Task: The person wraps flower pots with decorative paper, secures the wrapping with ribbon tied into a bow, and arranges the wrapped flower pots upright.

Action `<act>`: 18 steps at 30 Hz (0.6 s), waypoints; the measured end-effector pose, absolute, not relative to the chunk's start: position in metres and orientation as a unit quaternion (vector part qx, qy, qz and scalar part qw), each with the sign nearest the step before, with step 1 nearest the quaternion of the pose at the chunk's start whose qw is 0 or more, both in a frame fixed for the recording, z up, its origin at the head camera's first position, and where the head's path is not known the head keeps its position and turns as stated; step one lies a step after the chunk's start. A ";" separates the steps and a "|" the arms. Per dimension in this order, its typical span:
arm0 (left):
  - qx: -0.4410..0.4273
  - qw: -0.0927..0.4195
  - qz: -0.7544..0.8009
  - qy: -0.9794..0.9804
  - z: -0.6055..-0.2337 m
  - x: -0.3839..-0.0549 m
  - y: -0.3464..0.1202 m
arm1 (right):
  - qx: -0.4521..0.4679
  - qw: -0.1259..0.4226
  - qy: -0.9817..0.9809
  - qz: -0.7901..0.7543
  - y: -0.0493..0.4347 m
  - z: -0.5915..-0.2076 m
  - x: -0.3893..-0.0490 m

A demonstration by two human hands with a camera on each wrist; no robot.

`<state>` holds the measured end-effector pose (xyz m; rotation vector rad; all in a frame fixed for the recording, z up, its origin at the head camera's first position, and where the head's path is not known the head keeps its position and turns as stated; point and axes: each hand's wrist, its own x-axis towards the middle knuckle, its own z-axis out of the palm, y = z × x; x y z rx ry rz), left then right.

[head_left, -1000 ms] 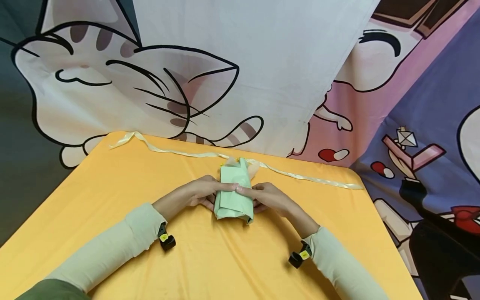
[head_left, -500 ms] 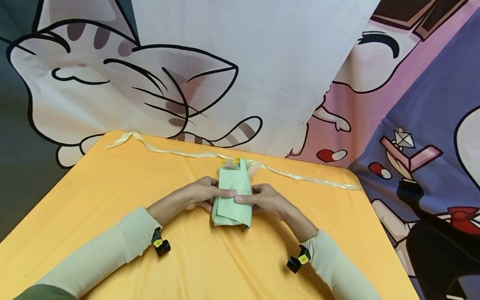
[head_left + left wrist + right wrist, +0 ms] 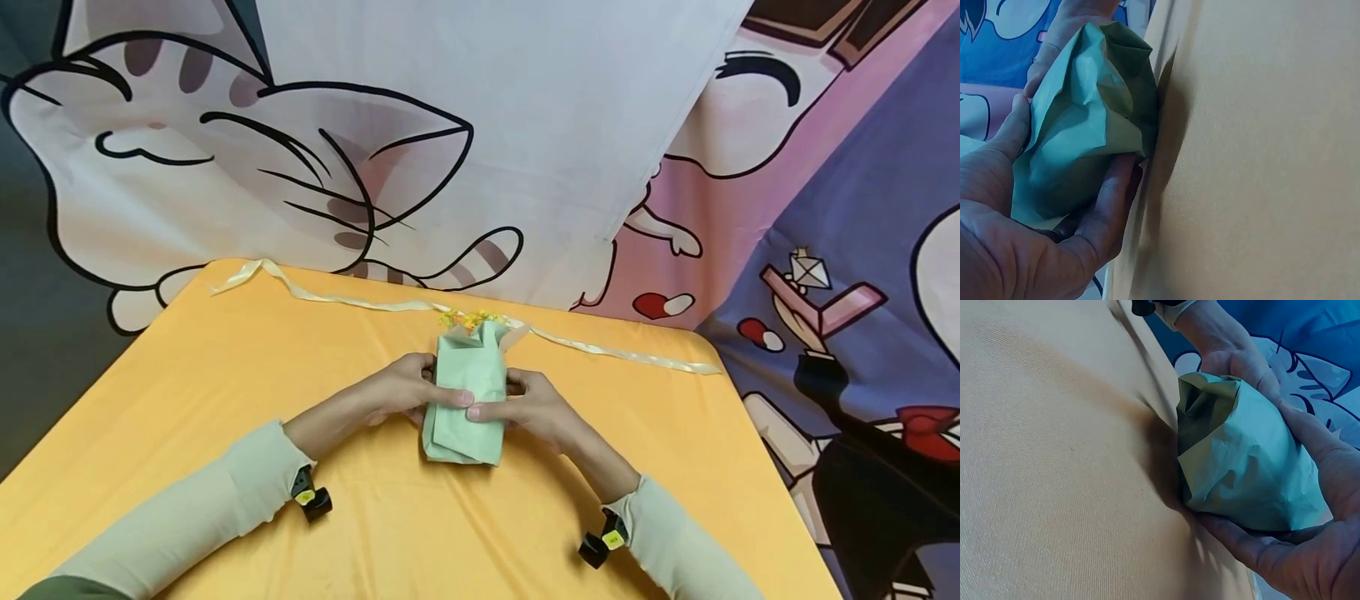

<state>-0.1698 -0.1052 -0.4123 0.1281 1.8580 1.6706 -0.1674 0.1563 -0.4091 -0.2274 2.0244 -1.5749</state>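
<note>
A small bouquet (image 3: 468, 367) wrapped in pale green paper is held between both hands near the middle of the table. Tiny yellow flowers (image 3: 472, 318) peek out at its far end, beside a pale paper edge. My left hand (image 3: 408, 387) grips the bundle from the left, thumb across the top and fingers underneath. From the other side my right hand (image 3: 532, 406) grips it the same way, the two thumb tips nearly meeting. In the left wrist view the folded, crumpled lower end of the green wrapping (image 3: 1091, 119) faces the camera. The flower stems are hidden inside.
A long cream ribbon (image 3: 360, 302) lies stretched along the table's back edge, passing behind the bouquet. The table has a yellow cloth (image 3: 360, 517). Printed cartoon curtains (image 3: 562, 125) hang directly behind and to the right.
The bouquet has come slightly nearer to the body and tipped, so more yellow flowers show at its far end. Both thumbs have moved lower on the wrapping.
</note>
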 end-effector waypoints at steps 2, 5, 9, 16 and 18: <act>0.056 0.315 0.629 0.709 -0.411 -0.170 -0.105 | -0.087 0.276 0.754 -0.590 0.156 -0.409 -0.166; 0.089 0.333 0.590 0.730 -0.408 -0.176 -0.108 | -0.087 0.270 0.753 -0.594 0.157 -0.409 -0.165; 0.165 0.391 0.474 0.772 -0.393 -0.202 -0.125 | -0.084 0.265 0.749 -0.602 0.157 -0.410 -0.163; 0.238 0.249 0.298 0.890 -0.380 -0.268 -0.150 | -0.079 0.247 0.744 -0.616 0.156 -0.414 -0.157; 0.235 0.142 0.264 0.925 -0.394 -0.287 -0.145 | -0.079 0.241 0.744 -0.618 0.156 -0.414 -0.154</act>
